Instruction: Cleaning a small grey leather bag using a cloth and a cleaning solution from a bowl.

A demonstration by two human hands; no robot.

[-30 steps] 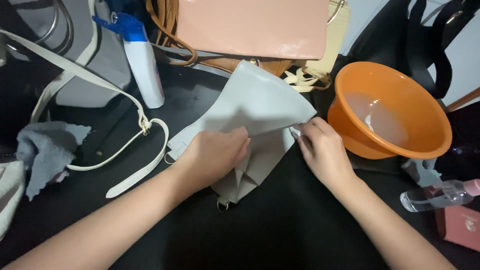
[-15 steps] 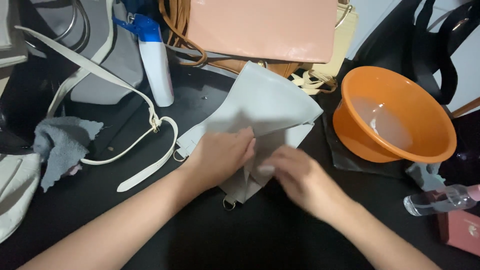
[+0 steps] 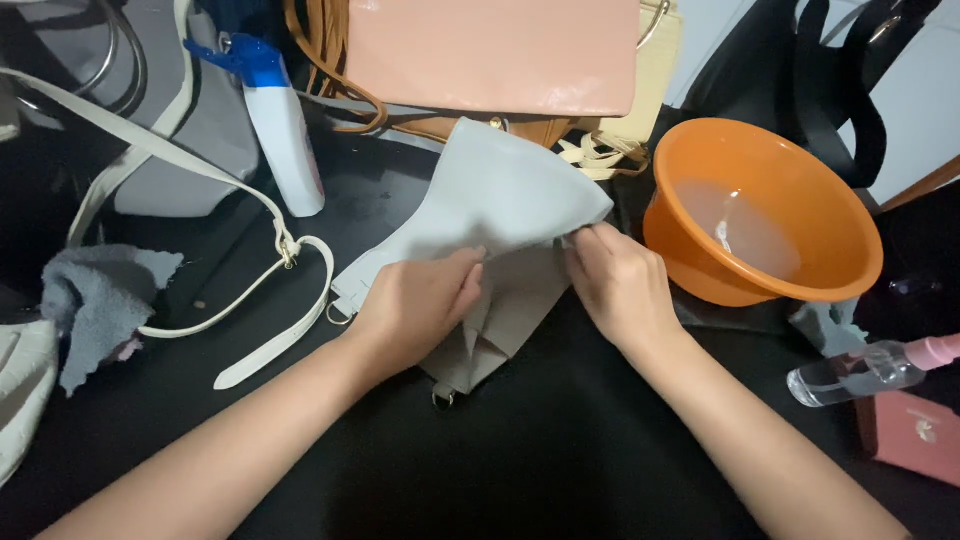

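A: Grey leather bag (image 3: 510, 195), flat on the black desk (image 3: 560, 460), right in the middle, upper half lifted and bent over toward the orange basin (image 3: 680, 250).

B: And the hands?

A: Left hand (image 3: 420, 305) pressed down on the lower part of the bag, fingers curled, grip narrow, pinning rather than pinching. Right hand (image 3: 620, 285) at the raised edge, grip closed on that edge between thumb and fingertips.

B: Step in hand?

A: Looks like opening or turning back the top of the bag: one side held down, the other pulled up. Hard to tell whether anything sits between the fingers and the leather.

B: Anything close enough to matter?

A: Basin just beside the right hand, a little water in the bottom. White spray bottle (image 3: 285, 140) with a blue head beyond the left hand. Cream strap (image 3: 250, 300) looping near the left wrist, grey cloth (image 3: 100, 300) well off to the left, small clear bottle (image 3: 860, 370) on its side by the right forearm. Pink bag (image 3: 500, 50) behind, touching the grey one or nearly so.

B: Needs for the next move?

A: Probably a steady left palm so nothing slides, a gentle pull on the edge to avoid creasing, and care not to knock the basin.
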